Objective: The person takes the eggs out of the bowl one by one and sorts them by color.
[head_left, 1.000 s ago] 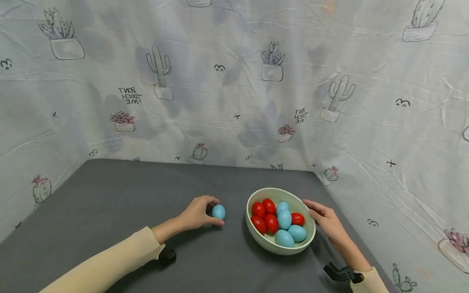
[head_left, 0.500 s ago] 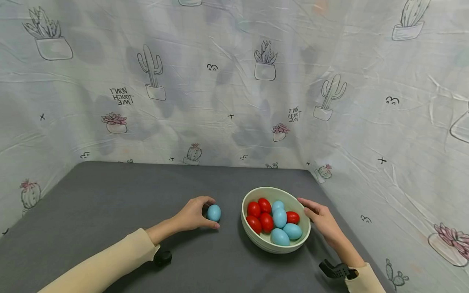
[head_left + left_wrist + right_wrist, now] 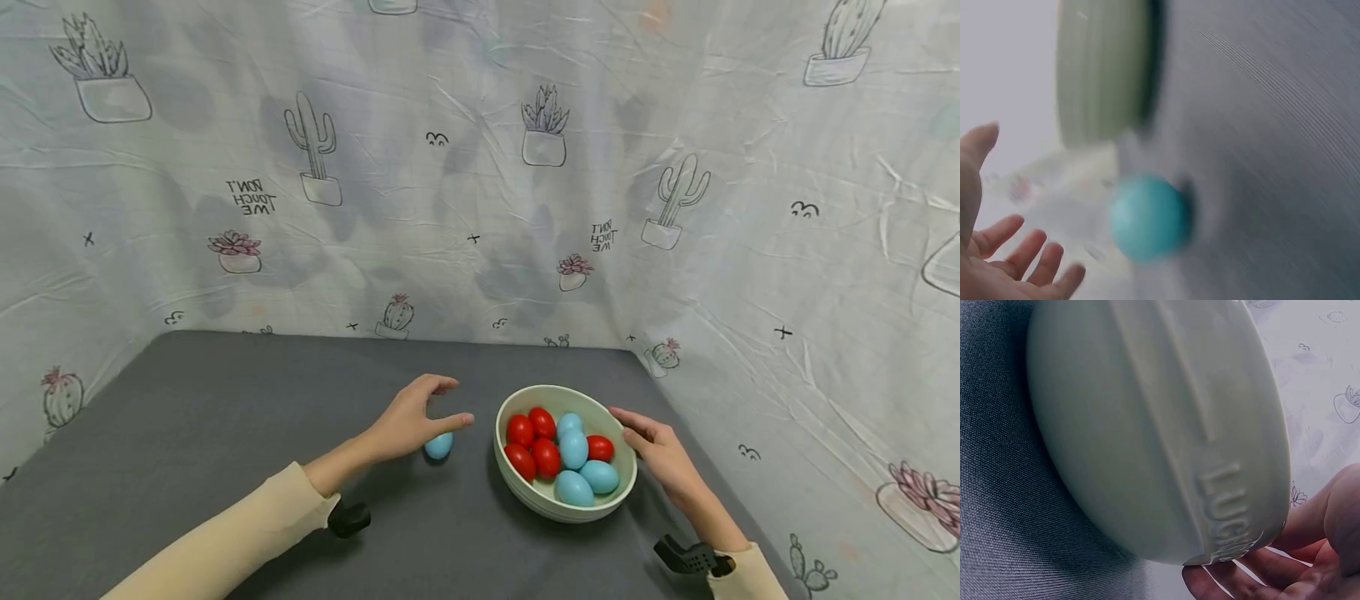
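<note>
My left hand [image 3: 412, 419] is spread above the table, its thumb and fingers apart with nothing between them. Below it lies a light blue egg [image 3: 438, 447], partly covered by the thumb; the left wrist view shows a gap between the hand and this blurred egg [image 3: 1149, 217]. To the right stands a pale green bowl [image 3: 536, 500] holding several red eggs [image 3: 546, 457] and several light blue eggs [image 3: 573, 449]. My right hand [image 3: 670, 457] rests against the bowl's right side, and in the right wrist view its fingertips touch the outer wall near raised lettering.
A dark grey table [image 3: 300, 375] bears the bowl and the loose egg. A pale cloth [image 3: 405, 208] printed with cacti hangs behind and at both sides. Black wrist straps [image 3: 684, 557] sit near the cream sleeves [image 3: 225, 533].
The left hand has let go of the loose blue egg, risen and moved right, its fingers spreading. That egg stays on the table. The right hand stays at the bowl.
</note>
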A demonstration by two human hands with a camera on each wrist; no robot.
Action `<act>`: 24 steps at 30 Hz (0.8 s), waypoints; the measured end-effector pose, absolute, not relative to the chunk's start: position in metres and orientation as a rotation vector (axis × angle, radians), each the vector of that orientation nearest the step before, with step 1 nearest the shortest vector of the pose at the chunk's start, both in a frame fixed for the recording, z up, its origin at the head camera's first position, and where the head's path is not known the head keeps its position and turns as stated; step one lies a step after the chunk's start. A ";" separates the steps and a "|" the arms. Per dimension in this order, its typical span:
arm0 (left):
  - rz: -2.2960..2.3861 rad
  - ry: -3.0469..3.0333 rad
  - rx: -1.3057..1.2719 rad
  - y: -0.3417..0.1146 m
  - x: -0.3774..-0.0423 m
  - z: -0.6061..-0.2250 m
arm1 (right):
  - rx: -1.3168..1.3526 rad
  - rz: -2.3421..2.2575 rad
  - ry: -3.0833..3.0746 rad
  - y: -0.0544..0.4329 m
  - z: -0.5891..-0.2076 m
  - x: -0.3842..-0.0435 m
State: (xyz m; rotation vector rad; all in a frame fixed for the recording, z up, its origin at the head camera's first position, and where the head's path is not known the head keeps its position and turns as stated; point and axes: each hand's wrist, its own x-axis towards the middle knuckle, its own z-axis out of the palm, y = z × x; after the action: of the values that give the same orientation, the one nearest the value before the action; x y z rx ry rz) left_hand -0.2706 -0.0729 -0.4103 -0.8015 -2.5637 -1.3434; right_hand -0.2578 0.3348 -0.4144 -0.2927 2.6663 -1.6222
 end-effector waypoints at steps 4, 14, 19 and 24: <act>-1.511 -2.509 -0.965 -0.044 -0.263 -0.394 | -0.274 -1.619 2.665 0.336 -0.414 -0.257; -1.852 -2.546 -1.256 0.010 -0.269 -0.384 | -0.305 -1.620 2.665 0.332 -0.411 -0.259; -1.980 -2.526 -1.337 0.028 -0.277 -0.387 | -0.321 -1.634 2.653 0.332 -0.411 -0.256; -2.039 -2.497 -1.330 0.042 -0.282 -0.391 | -0.297 -1.646 2.642 0.333 -0.412 -0.255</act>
State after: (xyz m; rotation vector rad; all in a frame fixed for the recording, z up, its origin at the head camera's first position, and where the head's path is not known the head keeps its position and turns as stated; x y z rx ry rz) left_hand -0.2822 0.0417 -0.3910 -1.3302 -2.4968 -2.0389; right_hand -0.2550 0.3330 -0.4119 -0.2972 2.6421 -1.6458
